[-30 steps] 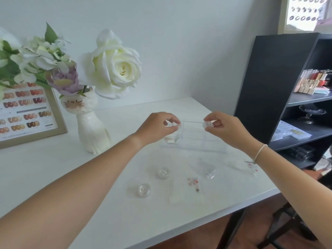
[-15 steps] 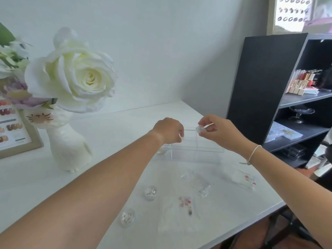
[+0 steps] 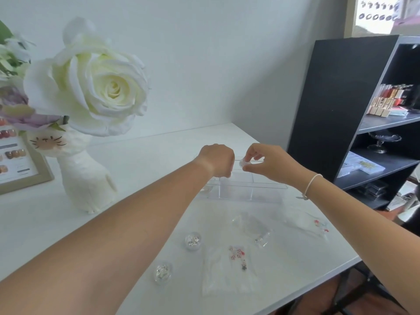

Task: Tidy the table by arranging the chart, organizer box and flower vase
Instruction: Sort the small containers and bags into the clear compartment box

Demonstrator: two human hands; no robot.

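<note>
While both hands hover over the clear organizer box (image 3: 247,187), the right hand (image 3: 270,162) has its fingers (image 3: 251,154) pinched narrow around a small clear round pot (image 3: 244,164), held just above the box's back edge. The left hand (image 3: 217,159) is curled into a loose fist right beside it, over the left end of the box — its fingers are turned away from the camera, so I can't tell if it's gripping anything.

The box itself sits on the white surface (image 3: 141,155) about mid-way back, see-through with dividers inside. Off to the left stands the flower vase (image 3: 84,176), a white cat-shaped one with a little whiskered face, stuffed with a big white rose (image 3: 100,87) and some purple blooms. Just left of that, partly cut off by the frame edge, is the chart (image 3: 16,160) in a pale frame, leaning upright with rows of nail colour swatches.

Nearer the front edge there are two little round jars (image 3: 193,240) of sparkly bits, and a few clear plastic bags (image 3: 229,269) — one has tiny red charms in it. A dark shelf unit (image 3: 336,110) stands to the right with bottles on it.
</note>
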